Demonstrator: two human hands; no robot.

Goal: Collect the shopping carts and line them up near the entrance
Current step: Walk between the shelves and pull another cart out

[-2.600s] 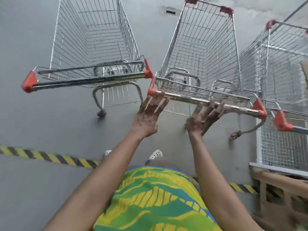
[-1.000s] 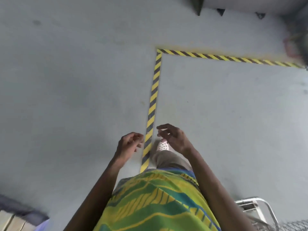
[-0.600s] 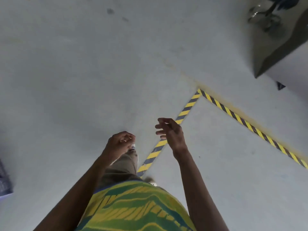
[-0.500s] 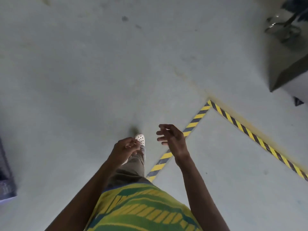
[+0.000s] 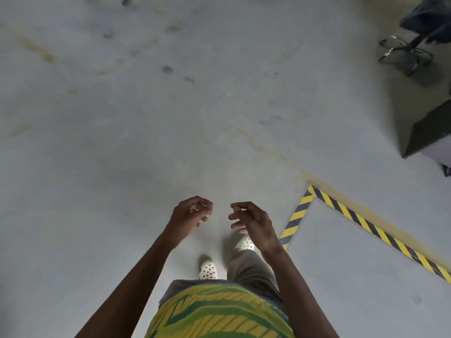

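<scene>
No shopping cart is in view. My left hand (image 5: pixel 189 213) hangs in front of me over the grey floor, fingers curled loosely with nothing in them. My right hand (image 5: pixel 251 222) is beside it, a hand's width to the right, fingers half bent and apart, also holding nothing. Both are at waist height above my white shoes.
Yellow-and-black hazard tape (image 5: pixel 351 217) forms a corner on the concrete floor to my right. A dark counter corner (image 5: pixel 424 130) and a chair with a chrome star base (image 5: pixel 405 53) stand at the far right. Small wheels or feet (image 5: pixel 125 0) peek in at the top edge.
I let go of the cart handle, turned away from the carts and walked across the tape line. The tape corner has slid to my right; both hands stay empty.
</scene>
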